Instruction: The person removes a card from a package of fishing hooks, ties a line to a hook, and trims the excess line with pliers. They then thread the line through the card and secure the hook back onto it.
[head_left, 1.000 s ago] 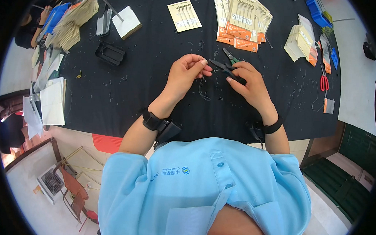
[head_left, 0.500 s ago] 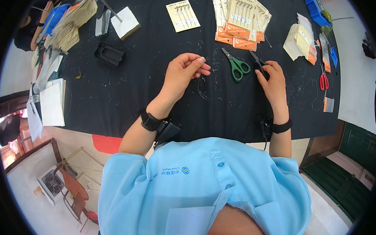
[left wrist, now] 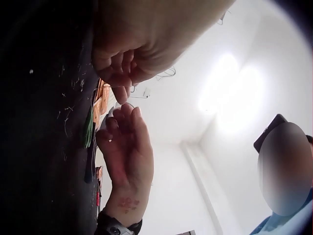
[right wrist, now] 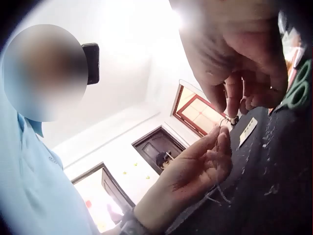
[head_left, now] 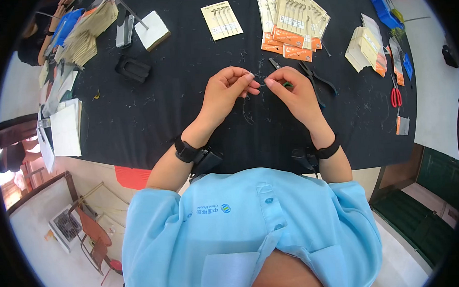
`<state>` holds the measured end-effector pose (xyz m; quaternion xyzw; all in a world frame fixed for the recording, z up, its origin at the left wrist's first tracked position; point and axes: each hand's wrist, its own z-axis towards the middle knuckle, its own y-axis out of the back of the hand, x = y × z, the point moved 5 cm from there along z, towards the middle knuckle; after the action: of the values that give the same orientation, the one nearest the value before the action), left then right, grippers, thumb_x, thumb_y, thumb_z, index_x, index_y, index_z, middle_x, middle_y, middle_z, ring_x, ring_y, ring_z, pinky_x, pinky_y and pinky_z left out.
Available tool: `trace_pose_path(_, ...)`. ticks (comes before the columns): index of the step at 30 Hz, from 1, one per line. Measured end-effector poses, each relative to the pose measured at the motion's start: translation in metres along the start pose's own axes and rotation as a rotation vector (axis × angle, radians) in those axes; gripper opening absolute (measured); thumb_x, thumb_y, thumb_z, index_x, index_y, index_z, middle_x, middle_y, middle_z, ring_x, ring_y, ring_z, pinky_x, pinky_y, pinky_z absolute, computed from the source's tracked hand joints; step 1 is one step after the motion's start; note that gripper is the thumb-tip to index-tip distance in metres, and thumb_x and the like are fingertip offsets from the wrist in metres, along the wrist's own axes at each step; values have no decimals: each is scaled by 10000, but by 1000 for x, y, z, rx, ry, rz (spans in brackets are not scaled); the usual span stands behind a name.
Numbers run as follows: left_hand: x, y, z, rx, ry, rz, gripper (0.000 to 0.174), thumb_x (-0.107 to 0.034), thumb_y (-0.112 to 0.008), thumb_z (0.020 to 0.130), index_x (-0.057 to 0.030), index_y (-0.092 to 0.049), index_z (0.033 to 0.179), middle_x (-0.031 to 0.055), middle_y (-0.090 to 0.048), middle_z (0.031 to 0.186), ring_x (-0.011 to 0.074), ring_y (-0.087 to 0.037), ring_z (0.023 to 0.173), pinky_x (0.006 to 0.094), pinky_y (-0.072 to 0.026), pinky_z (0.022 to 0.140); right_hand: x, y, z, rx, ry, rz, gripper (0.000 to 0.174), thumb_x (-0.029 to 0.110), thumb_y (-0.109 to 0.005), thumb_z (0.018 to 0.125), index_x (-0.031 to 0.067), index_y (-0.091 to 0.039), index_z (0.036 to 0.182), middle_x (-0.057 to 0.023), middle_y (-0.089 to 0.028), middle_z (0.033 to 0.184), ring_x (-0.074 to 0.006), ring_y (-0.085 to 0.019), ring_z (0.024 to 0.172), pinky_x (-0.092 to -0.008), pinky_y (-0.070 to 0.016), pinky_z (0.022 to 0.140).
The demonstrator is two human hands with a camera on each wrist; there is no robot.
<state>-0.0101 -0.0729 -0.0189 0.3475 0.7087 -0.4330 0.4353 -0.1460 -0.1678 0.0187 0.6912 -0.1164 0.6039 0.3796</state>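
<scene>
Progress, as judged: four hooks sit on the single card (head_left: 221, 21) at 11 o'clock from the hands, and filled packets (head_left: 295, 27) lie overlapped at 1 o'clock. The piece in hand appears unfinished, being off any card with its line loose; some tying, trimming and mounting seems outstanding. The left hand (head_left: 222, 93) reaches in from 7 o'clock, thumb and forefinger narrowed and pinching the thin line (head_left: 247, 112), whose tail hangs toward 6 o'clock. What looks like a small hook (left wrist: 133, 89) shows at its fingertips in the left wrist view. The right hand (head_left: 293, 90) comes from 5 o'clock and points to 11 o'clock, thumb and forefinger drawn close, just beside the left fingertips; whether it pinches the line cannot be confirmed. Green-handled scissors (right wrist: 298, 93) lie partly beneath it in the head view, and dark pliers (head_left: 325, 81) at its 2 o'clock, ungripped.
</scene>
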Motion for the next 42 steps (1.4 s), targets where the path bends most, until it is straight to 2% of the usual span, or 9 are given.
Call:
trace_pose_path(2,-2,1,-1,5,-29,40,159,-158,-570,903,-19,-582,978,89,-663,864,130,-642,758,200,-452,635,-13,-11,6,50,-202,219,195,201,-635,845,9,-628,878,-4,-557,765,-72,-512,664,-208,-416,591)
trace_pose_path(3,-3,0,-1,15,-58,79,154,-150,-567,904,-16,-585,978,90,-664,864,132,-643,760,204,-450,632,-12,-11,8,51,-202,217,195,201,-635,845,9,-628,878,-4,-557,765,-72,-512,664,-208,-416,591)
trace_pose_path(5,-3,0,-1,28,-66,94,151,-146,-563,905,-15,-587,979,89,-664,862,132,-644,764,205,-448,629,-18,-19,7,123,-426,521,215,238,-635,845,32,-626,904,24,-535,706,-48,-487,630,-188,-402,573)
trace_pose_path(8,-2,-2,-2,48,-60,100,151,-141,-560,907,-13,-590,981,87,-664,861,134,-646,773,208,-448,629,-22,-20,6,140,-482,579,194,232,-640,835,54,-623,910,35,-530,690,-32,-477,619,-180,-397,564)
trace_pose_path(28,-10,-4,-6,6,-166,208,141,-82,-604,868,6,-603,978,84,-672,879,136,-659,817,200,-482,650,-23,-17,8,72,-364,584,147,181,-649,825,38,-617,837,44,-528,668,-23,-424,586,-178,-320,535)
trace_pose_path(33,-13,-4,-6,13,-318,323,121,-72,-605,863,11,-614,950,81,-675,866,131,-660,804,195,-491,645,-20,-17,9,75,-348,579,147,181,-647,827,37,-619,841,42,-531,678,-23,-427,593,-177,-325,542)
trace_pose_path(42,-19,-6,-8,23,-446,457,99,-24,-601,845,23,-618,930,88,-675,848,142,-665,806,218,-514,682,-22,-17,7,114,-385,657,134,179,-643,829,48,-624,850,46,-530,685,-22,-431,598,-171,-331,548)
